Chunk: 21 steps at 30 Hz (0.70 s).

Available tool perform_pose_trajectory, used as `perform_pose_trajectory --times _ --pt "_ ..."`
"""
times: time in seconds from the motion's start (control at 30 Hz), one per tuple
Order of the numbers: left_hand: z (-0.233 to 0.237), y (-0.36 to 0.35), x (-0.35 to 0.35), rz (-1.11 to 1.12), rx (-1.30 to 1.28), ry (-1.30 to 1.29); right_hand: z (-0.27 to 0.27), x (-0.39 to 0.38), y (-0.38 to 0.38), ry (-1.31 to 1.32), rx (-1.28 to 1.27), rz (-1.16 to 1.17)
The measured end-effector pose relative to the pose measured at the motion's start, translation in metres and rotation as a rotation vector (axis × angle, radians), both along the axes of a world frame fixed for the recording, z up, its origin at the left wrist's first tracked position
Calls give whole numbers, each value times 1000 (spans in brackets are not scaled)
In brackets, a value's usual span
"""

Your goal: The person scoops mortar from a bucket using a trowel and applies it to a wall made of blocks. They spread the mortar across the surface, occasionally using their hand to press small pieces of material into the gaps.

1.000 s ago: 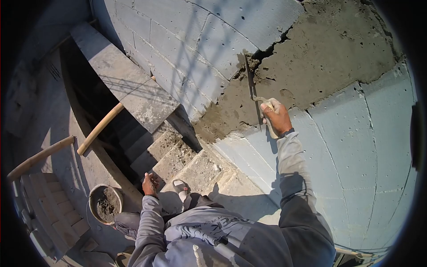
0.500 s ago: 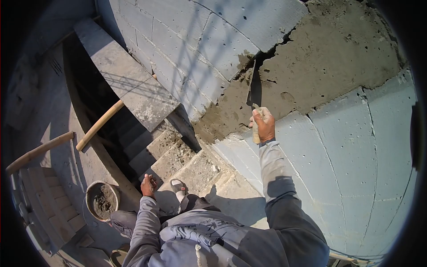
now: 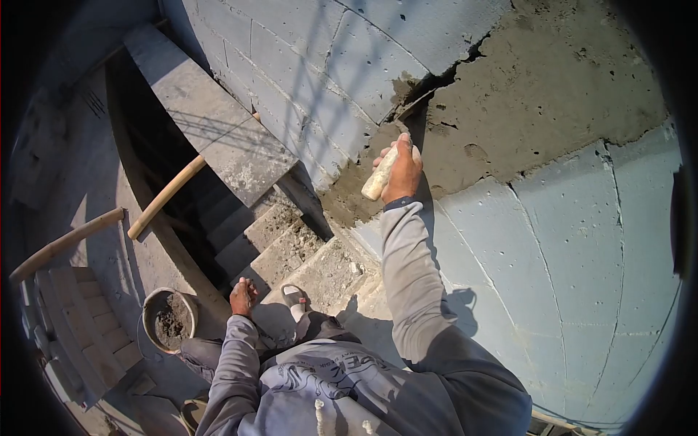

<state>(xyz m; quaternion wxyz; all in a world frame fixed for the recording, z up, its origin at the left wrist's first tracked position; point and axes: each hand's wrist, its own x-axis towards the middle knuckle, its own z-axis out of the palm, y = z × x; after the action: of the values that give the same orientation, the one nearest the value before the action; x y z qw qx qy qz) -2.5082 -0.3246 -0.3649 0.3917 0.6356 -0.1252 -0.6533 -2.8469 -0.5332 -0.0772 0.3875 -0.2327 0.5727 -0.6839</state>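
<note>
My right hand (image 3: 403,171) is wrapped around the pale, mortar-crusted handle of a trowel (image 3: 381,174). The narrow blade, seen nearly edge-on, reaches up to a dark gap at the upper edge of a band of wet grey mortar (image 3: 538,102) on the wall. The handle's butt points down and left. Low on the left, my left hand (image 3: 243,296) hangs near my knee with its fingers loosely curled, and nothing shows in it. Beside my leg stands a bucket (image 3: 193,314) partly filled with mortar.
Pale blue block wall (image 3: 567,269) rises on the right. Rubble-strewn concrete steps (image 3: 320,272) descend to a dark stairwell at left. A concrete slab (image 3: 211,120) bridges it, near a wooden pole (image 3: 167,196). Stacked blocks (image 3: 87,327) stand at far left.
My right hand has moved up and left with the trowel, whose handle is now tilted and its blade turned flatter along the gap. My left hand has barely moved.
</note>
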Motion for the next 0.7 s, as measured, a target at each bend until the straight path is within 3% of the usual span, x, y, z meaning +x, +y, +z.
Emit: perform_pose_trajectory --times 0.37,0.4,0.47,0.5,0.57,0.6,0.67,0.7 --pt "-16 9 -5 -14 25 5 -8 12 38 363 27 71" --pt "-15 6 -7 -15 23 9 -19 13 49 482 69 84" --pt "-13 2 -9 5 3 4 -51 7 64 1107 84 27" --pt "-11 0 -8 0 4 4 -62 2 73 1107 88 24" --pt "-9 -7 -9 13 -25 -2 -66 -9 84 1255 448 252" --pt "-8 -7 -9 12 -25 1 -64 -11 91 1259 449 250" --pt "-8 -11 -5 -6 -26 -17 -54 -10 97 1223 455 128" --pt "-10 -11 -3 -16 -29 -20 -52 -7 97 1295 333 1"
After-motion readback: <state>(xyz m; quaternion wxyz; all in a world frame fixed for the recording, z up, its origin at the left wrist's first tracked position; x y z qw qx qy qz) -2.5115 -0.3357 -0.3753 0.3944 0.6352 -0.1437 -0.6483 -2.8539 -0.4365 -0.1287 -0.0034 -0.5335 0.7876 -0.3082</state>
